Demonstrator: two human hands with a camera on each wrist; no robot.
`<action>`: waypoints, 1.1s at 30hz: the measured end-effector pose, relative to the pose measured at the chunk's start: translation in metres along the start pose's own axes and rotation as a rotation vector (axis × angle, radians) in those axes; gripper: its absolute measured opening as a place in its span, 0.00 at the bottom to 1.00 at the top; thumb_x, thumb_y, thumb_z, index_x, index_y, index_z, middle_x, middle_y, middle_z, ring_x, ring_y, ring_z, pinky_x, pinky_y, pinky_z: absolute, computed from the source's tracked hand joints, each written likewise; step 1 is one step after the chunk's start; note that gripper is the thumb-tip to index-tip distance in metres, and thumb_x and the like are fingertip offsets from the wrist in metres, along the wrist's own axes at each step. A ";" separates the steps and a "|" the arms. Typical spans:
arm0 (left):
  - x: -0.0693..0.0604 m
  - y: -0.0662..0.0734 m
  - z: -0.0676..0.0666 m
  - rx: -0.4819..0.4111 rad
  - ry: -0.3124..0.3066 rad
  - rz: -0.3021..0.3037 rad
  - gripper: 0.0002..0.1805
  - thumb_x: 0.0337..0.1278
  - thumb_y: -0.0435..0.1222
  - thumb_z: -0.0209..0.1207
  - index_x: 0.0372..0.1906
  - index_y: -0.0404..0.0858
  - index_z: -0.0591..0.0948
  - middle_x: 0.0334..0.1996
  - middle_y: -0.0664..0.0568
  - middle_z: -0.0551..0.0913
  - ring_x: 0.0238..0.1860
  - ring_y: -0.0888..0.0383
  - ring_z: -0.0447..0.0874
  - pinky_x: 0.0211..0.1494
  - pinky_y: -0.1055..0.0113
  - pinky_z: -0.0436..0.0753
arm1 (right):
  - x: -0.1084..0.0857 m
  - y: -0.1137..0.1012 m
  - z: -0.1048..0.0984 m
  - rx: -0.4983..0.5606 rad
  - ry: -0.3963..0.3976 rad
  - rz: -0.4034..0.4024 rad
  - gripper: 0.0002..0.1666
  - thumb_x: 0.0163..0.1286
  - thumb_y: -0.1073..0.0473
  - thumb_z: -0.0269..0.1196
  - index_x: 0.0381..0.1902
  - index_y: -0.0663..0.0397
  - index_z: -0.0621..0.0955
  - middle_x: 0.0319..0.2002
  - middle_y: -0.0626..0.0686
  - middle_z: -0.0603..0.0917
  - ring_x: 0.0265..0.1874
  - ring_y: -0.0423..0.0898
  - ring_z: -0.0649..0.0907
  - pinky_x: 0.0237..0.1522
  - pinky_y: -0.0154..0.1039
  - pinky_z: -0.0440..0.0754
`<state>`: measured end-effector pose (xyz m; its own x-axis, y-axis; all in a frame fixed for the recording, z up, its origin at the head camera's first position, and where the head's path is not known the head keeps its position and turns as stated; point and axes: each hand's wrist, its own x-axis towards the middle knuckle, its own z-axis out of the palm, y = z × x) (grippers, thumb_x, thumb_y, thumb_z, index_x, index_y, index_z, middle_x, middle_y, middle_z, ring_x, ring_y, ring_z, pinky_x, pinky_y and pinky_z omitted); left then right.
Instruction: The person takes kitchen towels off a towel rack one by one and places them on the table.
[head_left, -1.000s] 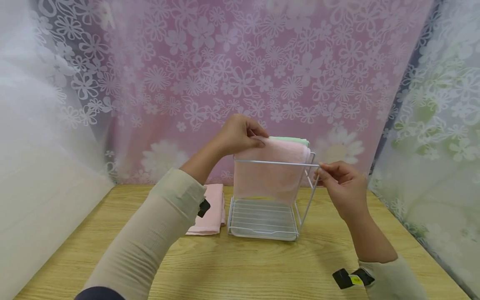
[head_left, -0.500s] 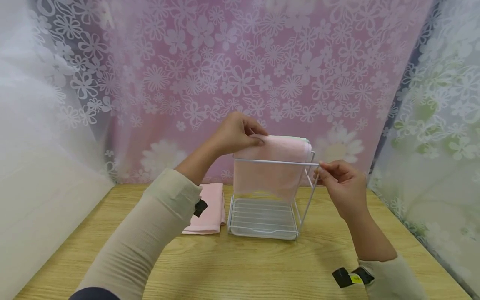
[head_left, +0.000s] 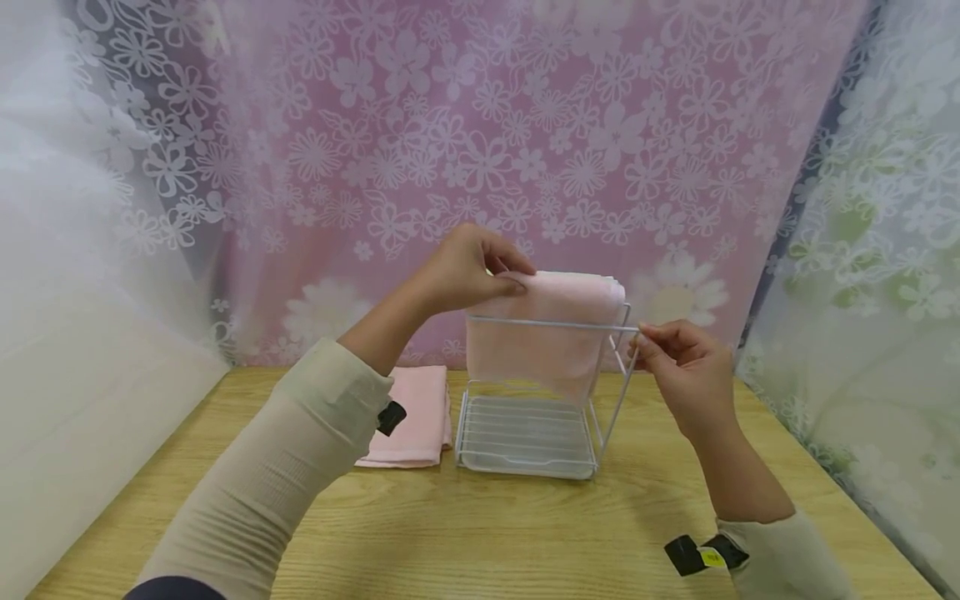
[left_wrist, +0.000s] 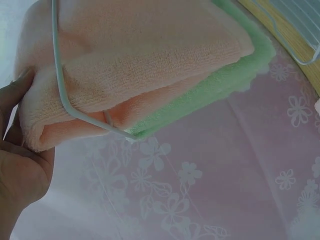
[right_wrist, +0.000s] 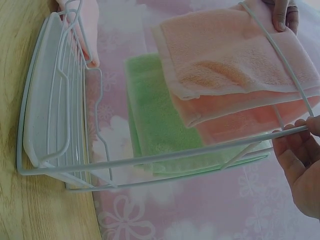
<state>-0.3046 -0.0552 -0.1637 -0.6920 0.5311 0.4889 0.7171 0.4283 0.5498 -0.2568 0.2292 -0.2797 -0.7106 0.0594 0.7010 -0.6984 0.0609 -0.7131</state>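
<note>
A white wire rack (head_left: 621, 392) stands upright on the table, with a pink towel (head_left: 543, 350) draped in its upper part. The left hand (head_left: 472, 267) pinches the towel's folded top edge between thumb and fingers. At the rack's top front right corner, the right hand (head_left: 690, 375) grips the wire. In the right wrist view a green towel (right_wrist: 155, 110) hangs beside the pink towel (right_wrist: 215, 60), on its far side. Also in the left wrist view, the green towel (left_wrist: 210, 90) shows behind the pink one (left_wrist: 125, 55), with the left hand (left_wrist: 22, 160) at its fold.
A folded pink towel (head_left: 418, 417) lies on the wooden table (head_left: 480, 542) left of the rack, partly covered by the left sleeve. The rack's base holds a whitish tray (head_left: 525, 462). Flowered curtains (head_left: 480, 125) stand behind and at the sides.
My left hand has shifted slightly left and up with the pink towel's top, whose hanging front edge has risen a little. The green towel is now covered in the head view. My right hand stays put.
</note>
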 end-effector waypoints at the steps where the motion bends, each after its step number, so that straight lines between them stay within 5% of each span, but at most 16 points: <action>1: 0.000 0.001 0.000 -0.001 -0.002 -0.001 0.07 0.50 0.30 0.71 0.36 0.38 0.90 0.37 0.53 0.88 0.36 0.58 0.82 0.36 0.67 0.81 | 0.000 0.000 0.000 0.000 -0.002 0.001 0.05 0.65 0.76 0.62 0.38 0.72 0.82 0.30 0.51 0.86 0.27 0.42 0.86 0.31 0.35 0.85; 12: -0.004 0.006 -0.002 -0.014 -0.034 0.021 0.07 0.50 0.29 0.71 0.36 0.37 0.90 0.36 0.53 0.88 0.38 0.58 0.83 0.40 0.67 0.82 | -0.001 0.001 0.000 -0.068 0.025 0.031 0.05 0.66 0.74 0.62 0.39 0.74 0.82 0.29 0.50 0.86 0.27 0.43 0.86 0.32 0.35 0.85; 25: -0.017 0.009 -0.009 -0.054 -0.053 0.071 0.06 0.49 0.27 0.71 0.35 0.36 0.89 0.34 0.52 0.87 0.38 0.57 0.84 0.37 0.65 0.83 | -0.001 -0.001 0.000 0.002 0.015 0.003 0.05 0.64 0.77 0.62 0.38 0.73 0.83 0.30 0.51 0.86 0.27 0.41 0.86 0.31 0.35 0.85; 33: -0.023 0.008 -0.012 -0.076 -0.062 0.061 0.07 0.49 0.27 0.71 0.36 0.35 0.89 0.35 0.51 0.87 0.37 0.56 0.84 0.42 0.66 0.84 | -0.001 0.001 0.001 0.004 0.035 0.012 0.08 0.64 0.78 0.61 0.39 0.82 0.78 0.30 0.51 0.86 0.27 0.42 0.86 0.30 0.35 0.85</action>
<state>-0.2841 -0.0730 -0.1628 -0.6393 0.5998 0.4813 0.7477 0.3386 0.5712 -0.2567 0.2277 -0.2807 -0.7160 0.0946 0.6917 -0.6899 0.0557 -0.7217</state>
